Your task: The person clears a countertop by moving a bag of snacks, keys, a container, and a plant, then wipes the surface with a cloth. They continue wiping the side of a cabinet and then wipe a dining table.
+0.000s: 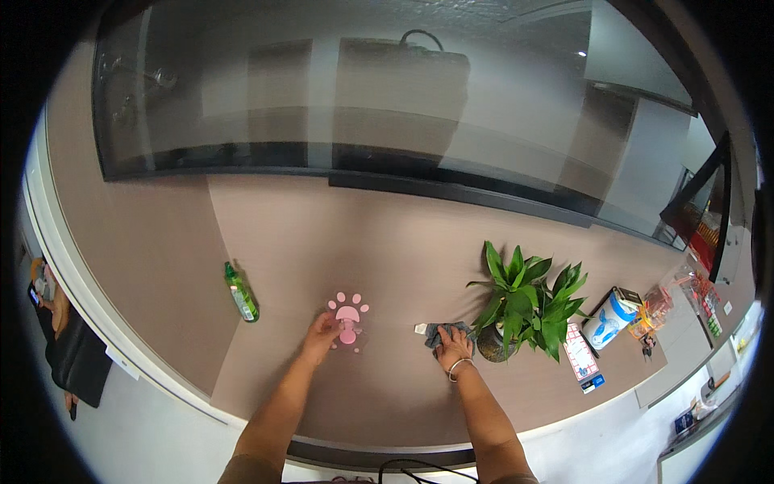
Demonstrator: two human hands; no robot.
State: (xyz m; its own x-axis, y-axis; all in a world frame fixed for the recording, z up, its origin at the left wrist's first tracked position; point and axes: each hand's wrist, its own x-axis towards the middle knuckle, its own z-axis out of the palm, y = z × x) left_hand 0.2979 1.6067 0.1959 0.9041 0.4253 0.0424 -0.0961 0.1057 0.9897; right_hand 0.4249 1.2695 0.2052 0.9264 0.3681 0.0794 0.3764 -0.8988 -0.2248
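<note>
A pink paw-print piece with a clear part around its lower end (347, 313) is on the brown cabinet surface (387, 395). My left hand (322, 331) is closed at its left side, with the fingertips on the clear part. My right hand (454, 348) presses down on a crumpled grey cloth (440, 334), its fingers over the fabric. A small white tag sticks out from the cloth's left end. Just right of the cloth stands a glass vase (493, 345) holding a leafy green plant (528, 298).
A green bottle (242, 294) stands by the left panel. At the right are a white-and-blue canister (610, 319), a red-and-white card (580, 352) and several small packages. A large dark television screen (387, 105) spans the back. A person sits beyond the left panel.
</note>
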